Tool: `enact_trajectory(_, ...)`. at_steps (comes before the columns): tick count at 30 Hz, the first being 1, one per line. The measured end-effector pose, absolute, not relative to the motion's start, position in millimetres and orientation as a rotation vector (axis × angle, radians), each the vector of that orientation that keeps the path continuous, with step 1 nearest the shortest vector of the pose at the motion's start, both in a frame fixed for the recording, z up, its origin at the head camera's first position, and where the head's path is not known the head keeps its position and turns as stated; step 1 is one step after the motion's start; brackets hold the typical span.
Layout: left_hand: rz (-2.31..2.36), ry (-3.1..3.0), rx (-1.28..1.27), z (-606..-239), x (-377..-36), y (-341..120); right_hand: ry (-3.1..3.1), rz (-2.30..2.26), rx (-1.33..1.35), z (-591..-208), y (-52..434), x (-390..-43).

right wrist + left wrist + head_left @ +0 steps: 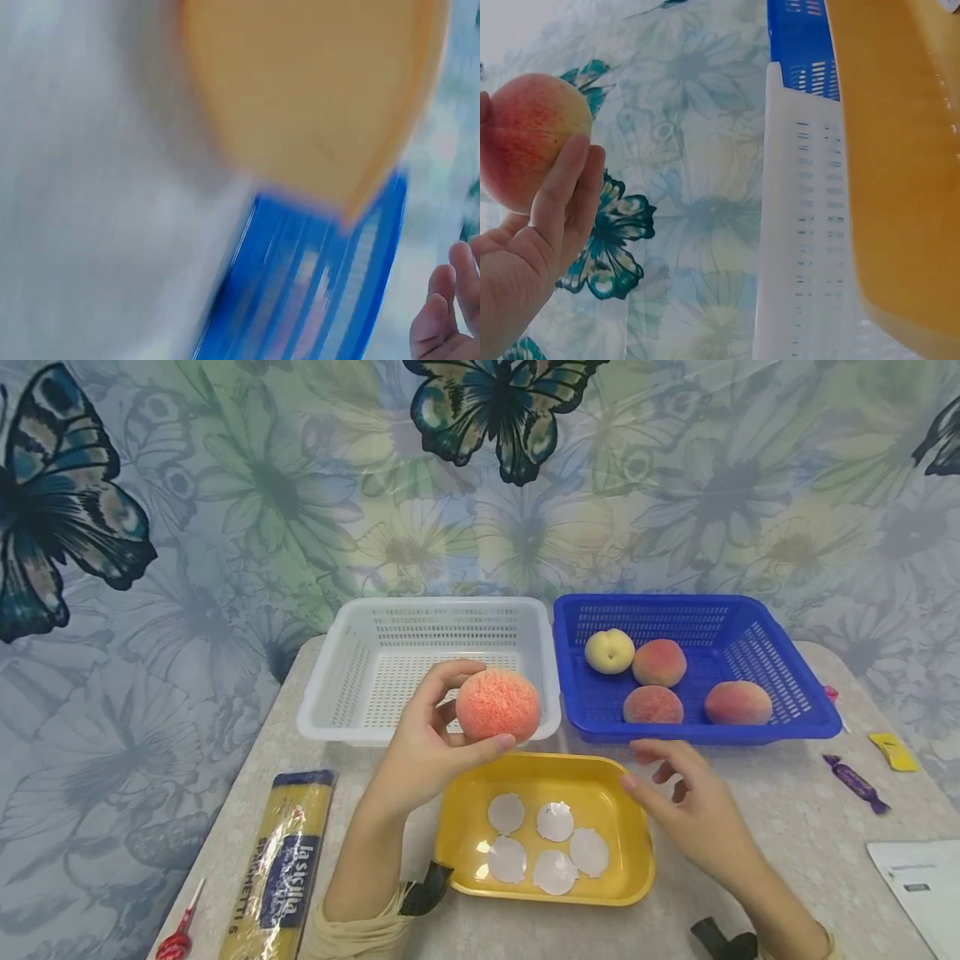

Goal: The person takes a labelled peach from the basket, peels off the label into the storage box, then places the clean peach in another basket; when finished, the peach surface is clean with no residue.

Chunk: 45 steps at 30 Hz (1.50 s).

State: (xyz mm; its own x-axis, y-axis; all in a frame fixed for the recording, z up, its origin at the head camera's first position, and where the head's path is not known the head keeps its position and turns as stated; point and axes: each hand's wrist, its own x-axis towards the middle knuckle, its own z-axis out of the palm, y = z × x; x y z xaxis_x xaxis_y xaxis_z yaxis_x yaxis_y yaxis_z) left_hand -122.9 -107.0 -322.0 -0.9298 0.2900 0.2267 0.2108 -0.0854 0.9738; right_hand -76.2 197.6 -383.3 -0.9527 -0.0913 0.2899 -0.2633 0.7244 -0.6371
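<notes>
My left hand (pixel 431 739) holds a pink-orange peach (pixel 498 704) up in its curled fingers, above the gap between the white basket (pixel 330 693) and the yellow tray (pixel 630 868). The left wrist view shows the same peach (pixel 525 142) held by fingers (pixel 566 195). My right hand (pixel 675 785) hovers empty, fingers loosely spread, over the tray's right rim, just in front of the blue basket (pixel 787 727). The right wrist view is blurred, with fingertips (pixel 450 315) at its lower right. Several round white stickers (pixel 555 822) lie in the tray.
Three peaches (pixel 658 662) and a pale yellow fruit (pixel 609 651) lie in the blue basket. A spaghetti packet (pixel 285 868) and red scissors (pixel 176 939) lie at left. Wrapped candies (pixel 858 785) and a paper sheet (pixel 922 881) lie at right. A flowered cloth hangs behind.
</notes>
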Motion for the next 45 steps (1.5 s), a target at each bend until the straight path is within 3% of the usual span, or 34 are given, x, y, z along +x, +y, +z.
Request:
enact_trajectory(10, 1.932, 2.23, 0.604, -309, -125, -91, -2.614, 1.001, -0.071, -382, 302, -111)
enact_trajectory(16, 1.715, 2.427, 0.709, -307, -141, -71, -2.635, 0.941, -0.314, -394, 339, -125)
enact_trajectory(25, 1.454, 2.549, 0.864, -317, -184, -30, -2.705, 0.966, -0.426, -409, 353, -133)
enact_trajectory(34, 1.512, 2.461, 0.859, -346, -219, 2, -2.693, 0.96, -0.432, -412, 352, -132)
enact_trajectory(45, 1.137, 2.6, 0.84, -360, -248, 25, -2.678, 0.99, -0.422, -417, 352, -134)
